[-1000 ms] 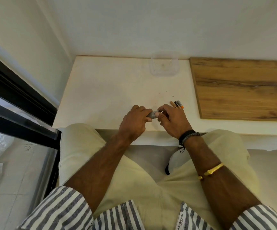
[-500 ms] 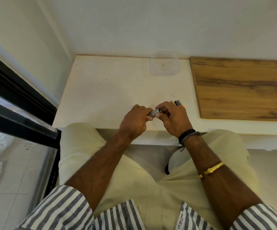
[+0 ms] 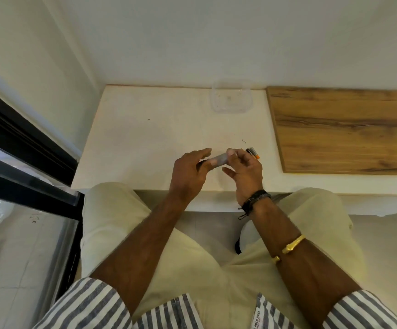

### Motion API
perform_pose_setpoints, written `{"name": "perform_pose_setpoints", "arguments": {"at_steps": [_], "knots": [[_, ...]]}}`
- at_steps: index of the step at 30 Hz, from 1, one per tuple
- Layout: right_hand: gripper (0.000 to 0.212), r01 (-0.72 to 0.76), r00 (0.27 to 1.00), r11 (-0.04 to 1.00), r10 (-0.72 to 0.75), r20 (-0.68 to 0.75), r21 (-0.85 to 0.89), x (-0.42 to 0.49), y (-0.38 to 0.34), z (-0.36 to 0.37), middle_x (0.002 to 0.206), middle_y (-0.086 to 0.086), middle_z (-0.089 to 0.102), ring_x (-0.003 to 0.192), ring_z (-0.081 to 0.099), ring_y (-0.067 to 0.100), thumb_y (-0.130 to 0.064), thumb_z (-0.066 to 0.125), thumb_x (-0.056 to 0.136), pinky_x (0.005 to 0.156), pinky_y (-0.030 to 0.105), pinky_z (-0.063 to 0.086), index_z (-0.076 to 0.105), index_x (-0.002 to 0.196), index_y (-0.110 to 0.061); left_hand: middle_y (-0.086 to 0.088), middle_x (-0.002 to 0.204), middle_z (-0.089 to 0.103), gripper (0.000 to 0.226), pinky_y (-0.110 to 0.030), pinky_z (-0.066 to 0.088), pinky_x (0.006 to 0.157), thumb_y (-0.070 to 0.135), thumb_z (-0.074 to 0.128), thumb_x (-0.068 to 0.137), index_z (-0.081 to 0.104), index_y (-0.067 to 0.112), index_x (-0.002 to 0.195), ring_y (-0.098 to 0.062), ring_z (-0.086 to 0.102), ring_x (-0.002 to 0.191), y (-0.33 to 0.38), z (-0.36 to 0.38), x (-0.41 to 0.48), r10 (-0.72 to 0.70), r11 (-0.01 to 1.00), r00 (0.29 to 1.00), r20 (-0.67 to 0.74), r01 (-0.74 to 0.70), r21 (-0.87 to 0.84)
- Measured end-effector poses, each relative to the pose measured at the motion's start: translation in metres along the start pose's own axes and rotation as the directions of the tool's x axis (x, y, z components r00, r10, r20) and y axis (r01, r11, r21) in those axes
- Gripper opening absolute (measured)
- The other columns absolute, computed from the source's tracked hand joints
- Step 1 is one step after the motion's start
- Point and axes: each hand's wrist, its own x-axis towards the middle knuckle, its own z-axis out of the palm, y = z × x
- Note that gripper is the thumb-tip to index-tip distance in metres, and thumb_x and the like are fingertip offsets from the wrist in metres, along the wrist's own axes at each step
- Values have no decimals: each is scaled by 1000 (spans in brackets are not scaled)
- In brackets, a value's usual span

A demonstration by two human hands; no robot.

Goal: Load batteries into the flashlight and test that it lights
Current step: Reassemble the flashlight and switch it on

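A white tabletop [image 3: 145, 138] fills the middle of the view, with a wood-grain board [image 3: 347, 129] lying on its right part and a clear plastic container [image 3: 231, 99] standing at its back edge against the wall. The seated person holds both hands above the table's near edge. The left hand [image 3: 190, 172] pinches the small grey flashlight [image 3: 218, 160] between thumb and fingers, its forefinger stretched out along the top. The right hand [image 3: 247, 172] has its forefinger curled over the flashlight's right end while the thumb stands apart below, so it cannot be told whether this hand truly grips or only touches. The flashlight lies roughly level between the two hands, just above the table. Just beyond the right hand's fingers, the batteries [image 3: 253, 153], dark with orange ends, lie on the table. Judging by that, loading is at an early stage: the batteries seem not yet inserted and no beam shows. Whether the flashlight's cap is already off is hidden by the fingers. Inserting, closing and testing appear to remain.
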Motion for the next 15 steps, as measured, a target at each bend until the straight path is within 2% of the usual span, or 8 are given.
{"name": "perform_pose_setpoints", "arguments": {"at_steps": [2,3,4,6,7,10,13,15], "knots": [[24,-173,983,930,184,-4,324,4,3,0,111,11,71,107,70,29,-27,66,97,95,47,57,65,114,-12,1,121,70,33,-21,48,92,38,52,101,65,20,125,-7,62,109,1,-1,2,-168,973,986,-24,161,-168],[24,-235,967,861,255,16,451,7,4,0,113,12,69,106,70,31,-27,63,98,98,53,55,62,118,-12,1,121,69,34,-24,47,95,40,48,102,64,21,125,-7,62,111,2,-2,4,-271,912,962,19,263,-314],[23,-278,950,791,309,36,545,9,5,0,111,13,69,104,70,31,-28,60,100,101,57,51,60,118,-14,-1,128,66,41,-28,45,101,44,43,103,60,18,130,-11,60,118,2,-3,5,-360,806,927,102,365,-466],[20,-321,924,671,378,64,669,12,6,2,96,8,66,90,68,26,-34,55,102,104,59,46,60,111,-17,-6,143,56,60,-35,36,113,54,29,102,48,13,142,-19,51,133,-1,-4,8,-454,575,850,268,510,-640],[20,-325,917,625,393,73,710,13,5,4,86,5,61,80,64,22,-37,53,102,102,53,46,60,106,-18,-6,147,51,68,-36,32,115,60,22,101,44,12,145,-21,46,138,-2,-5,9,-471,485,823,319,543,-686],[23,-307,917,510,383,107,803,11,2,5,70,3,52,62,50,19,-34,51,98,78,34,43,60,91,-14,-9,155,40,85,-39,23,121,71,15,95,34,11,151,-22,35,145,-3,-8,9,-470,271,785,404,564,-780],[21,-301,937,455,305,171,838,7,-3,2,71,4,51,61,48,22,-27,47,81,75,34,41,60,85,-10,-11,161,27,95,-44,16,123,79,17,89,25,10,154,-25,24,149,1,-11,8,-453,133,769,451,558,-819],[20,-301,946,430,248,209,851,4,-8,1,70,3,50,60,48,22,-24,45,73,77,36,40,58,80,-11,-10,163,19,98,-45,12,124,81,17,88,20,10,155,-26,18,151,3,-14,8,-438,83,769,466,550,-831]]}}
